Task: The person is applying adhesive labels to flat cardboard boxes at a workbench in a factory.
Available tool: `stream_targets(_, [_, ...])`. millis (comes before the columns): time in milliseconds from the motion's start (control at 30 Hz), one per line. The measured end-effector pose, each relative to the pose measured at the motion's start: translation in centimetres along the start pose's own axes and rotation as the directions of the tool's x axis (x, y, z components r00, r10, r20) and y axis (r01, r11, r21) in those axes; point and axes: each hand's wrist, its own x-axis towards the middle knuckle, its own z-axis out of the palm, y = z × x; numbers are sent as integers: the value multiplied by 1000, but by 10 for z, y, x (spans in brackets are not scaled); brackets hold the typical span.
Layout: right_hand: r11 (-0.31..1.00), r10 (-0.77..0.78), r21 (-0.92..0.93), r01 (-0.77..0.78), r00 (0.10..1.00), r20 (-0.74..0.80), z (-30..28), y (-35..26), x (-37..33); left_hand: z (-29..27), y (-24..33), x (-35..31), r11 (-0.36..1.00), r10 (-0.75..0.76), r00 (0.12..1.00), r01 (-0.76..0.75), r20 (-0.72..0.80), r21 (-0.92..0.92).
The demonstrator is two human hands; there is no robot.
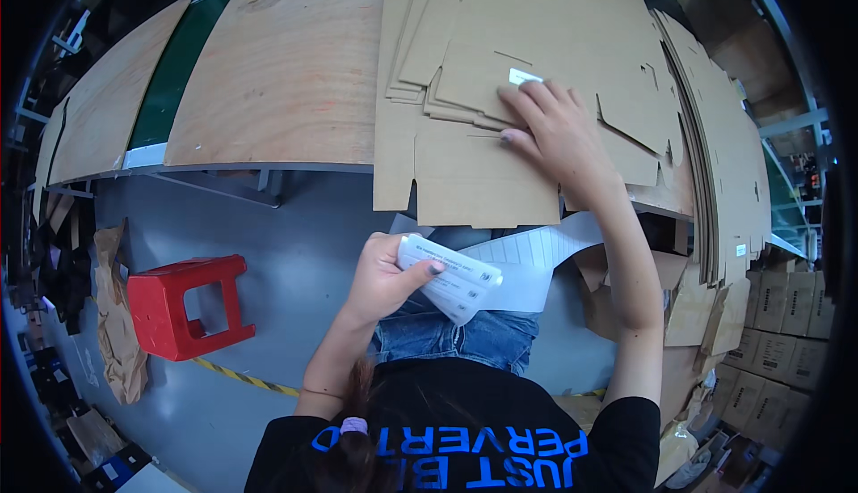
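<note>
My left hand (pixel 386 277) is closed around a folded strip of white printed labels (pixel 460 280), its thumb across the top. A longer run of white label backing (pixel 527 256) trails over my lap, below the table's edge. On the table, my right hand (pixel 561 135) lies with fingers spread on a flattened cardboard box (pixel 572 28). Its fingertips are at the lower edge of a small white label (pixel 522 75) on that cardboard. More flat cardboard sheets (pixel 483 176) lie underneath, the lowest jutting out over the table's near edge.
A wooden tabletop (pixel 277 64) extends left of the cardboard. Further flat boxes (pixel 715 135) lean upright at the right, with stacked cartons (pixel 778 314) beyond. An overturned red stool (pixel 188 307) and crumpled brown paper (pixel 118 314) are on the floor at left.
</note>
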Motion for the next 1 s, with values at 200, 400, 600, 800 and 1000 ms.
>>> stream_targets(200, [472,-109,867,-159,965,237,-57,-62,-40,11,-7,4,994,22,992,-8,-121,109])
stream_targets(400, [330,282,831,-448,887,366,-59,-73,-61,17,1,9,969,-48,999,42,17,242])
stream_targets(600, [358,547,860,-364,828,122,-43,-29,-55,9,-4,2,949,-246,967,228,59,219])
stream_targets(800, [483,434,706,-518,842,321,-29,2,-47,-6,-14,-11,933,-286,958,271,32,237])
stream_targets(1000, [515,482,643,-567,812,330,-16,-9,-50,-9,-13,-12,925,-335,942,328,4,191])
